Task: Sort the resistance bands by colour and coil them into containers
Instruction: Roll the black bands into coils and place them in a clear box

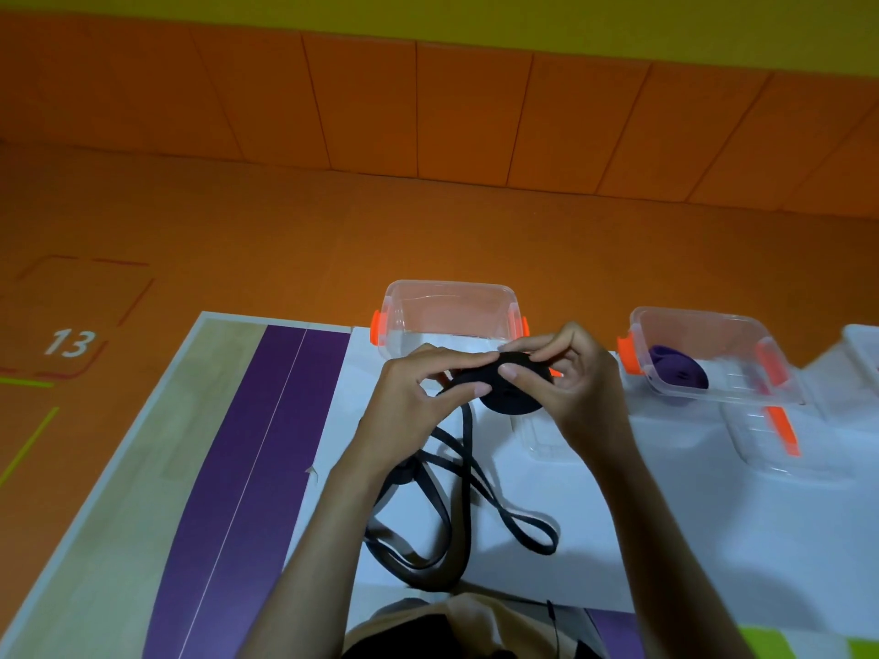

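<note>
Head view: left hand (418, 387) and right hand (566, 378) both pinch a rolled black band (511, 390), its loose end (452, 506) lying on the white table (618, 516).

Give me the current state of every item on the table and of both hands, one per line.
Black band: partly coiled, loose tail trailing on the table.
Left hand: gripping the black coil.
Right hand: pinching the black coil.
Middle container: open, empty.
Right container: open, holds a coil.
Purple band: coiled, inside the right container.
Lids: off, lying on the table.
</note>
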### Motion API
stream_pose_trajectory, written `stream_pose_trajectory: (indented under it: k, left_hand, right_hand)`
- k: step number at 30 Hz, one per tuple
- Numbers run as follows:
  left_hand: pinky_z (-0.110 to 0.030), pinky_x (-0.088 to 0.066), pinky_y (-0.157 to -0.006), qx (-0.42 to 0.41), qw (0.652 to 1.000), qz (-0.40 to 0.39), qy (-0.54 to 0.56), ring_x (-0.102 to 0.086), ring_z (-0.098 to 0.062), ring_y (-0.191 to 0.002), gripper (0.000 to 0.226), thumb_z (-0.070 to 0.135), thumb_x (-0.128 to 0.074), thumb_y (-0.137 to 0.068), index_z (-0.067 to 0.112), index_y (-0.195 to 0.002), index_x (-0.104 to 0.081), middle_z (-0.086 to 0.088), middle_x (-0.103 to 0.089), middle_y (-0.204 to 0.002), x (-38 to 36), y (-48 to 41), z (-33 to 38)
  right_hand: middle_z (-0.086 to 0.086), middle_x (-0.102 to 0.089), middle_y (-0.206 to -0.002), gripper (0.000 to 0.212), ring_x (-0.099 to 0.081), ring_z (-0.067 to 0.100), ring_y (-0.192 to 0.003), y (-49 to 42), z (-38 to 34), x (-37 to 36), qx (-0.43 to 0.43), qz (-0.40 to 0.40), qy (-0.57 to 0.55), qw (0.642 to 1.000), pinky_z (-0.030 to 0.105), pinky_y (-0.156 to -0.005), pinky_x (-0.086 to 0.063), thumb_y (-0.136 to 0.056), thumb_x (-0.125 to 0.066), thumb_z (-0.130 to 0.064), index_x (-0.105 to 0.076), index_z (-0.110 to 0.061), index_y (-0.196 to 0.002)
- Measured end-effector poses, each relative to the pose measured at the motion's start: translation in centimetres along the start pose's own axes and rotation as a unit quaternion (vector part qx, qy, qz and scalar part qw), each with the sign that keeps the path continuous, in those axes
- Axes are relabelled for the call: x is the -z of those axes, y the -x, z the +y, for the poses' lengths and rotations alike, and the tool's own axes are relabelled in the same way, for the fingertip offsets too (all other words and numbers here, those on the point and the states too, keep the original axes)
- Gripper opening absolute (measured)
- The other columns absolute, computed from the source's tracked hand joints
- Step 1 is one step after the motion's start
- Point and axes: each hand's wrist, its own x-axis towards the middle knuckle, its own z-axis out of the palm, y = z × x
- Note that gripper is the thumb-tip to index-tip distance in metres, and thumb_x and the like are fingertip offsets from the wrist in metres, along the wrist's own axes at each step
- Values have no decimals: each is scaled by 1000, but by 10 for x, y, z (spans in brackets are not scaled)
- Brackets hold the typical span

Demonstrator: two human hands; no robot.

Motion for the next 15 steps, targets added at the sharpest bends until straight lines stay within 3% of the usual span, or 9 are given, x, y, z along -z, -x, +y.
stream_pose_trajectory:
  k: [3, 6, 9, 11, 15]
  left_hand:
    - [-23, -53, -100, 22, 998, -20, 64, -69, -15, -119, 38, 28, -83, -92, 42, -127, -75, 12, -77, -122, -4, 2, -3]
    - [-26, -55, -101, 38, 994, -35, 99, -71, -17, -108, 47, 20, -83, -91, 38, -133, -73, 5, -77, -121, -3, 2, -4]
    - [-21, -55, -97, 24, 995, -2, 95, -72, -16, -109, 45, 22, -86, -88, 41, -128, -75, 11, -78, -122, -1, 2, -2]
    - [-19, -54, -93, 6, 997, 29, 72, -72, -15, -107, 41, 26, -86, -87, 44, -123, -76, 13, -78, -116, 1, 1, 0]
    - [-20, -52, -91, -11, 998, 54, 23, -71, -15, -108, 35, 26, -87, -86, 46, -113, -77, 16, -78, -109, 4, -3, 2]
  right_hand:
    - [-12, -78, -95, 34, -77, 11, -96, -2, 2, 0, -4, 18, 32, 999, 29, -81, -65, -78, -91, -23, -65, -42, -89]
    - [-18, -78, -98, 33, -77, 10, -98, -2, 2, -4, 8, 27, 31, 999, 27, -83, -64, -83, -87, -18, -71, -42, -98]
    - [-12, -80, -101, 19, -76, 13, -102, -4, 2, -5, 2, 8, 4, 1000, 31, -86, -64, -84, -84, -21, -73, -34, -94]
    - [-4, -80, -103, 23, -76, 18, -105, -5, 5, -5, -11, -7, -16, 1000, 34, -87, -64, -83, -87, -18, -66, -25, -89]
    - [-8, -78, -93, 34, -77, 10, -93, -2, 11, -8, -22, 12, 7, 1000, 20, -77, -61, -80, -91, -9, -61, -25, -82]
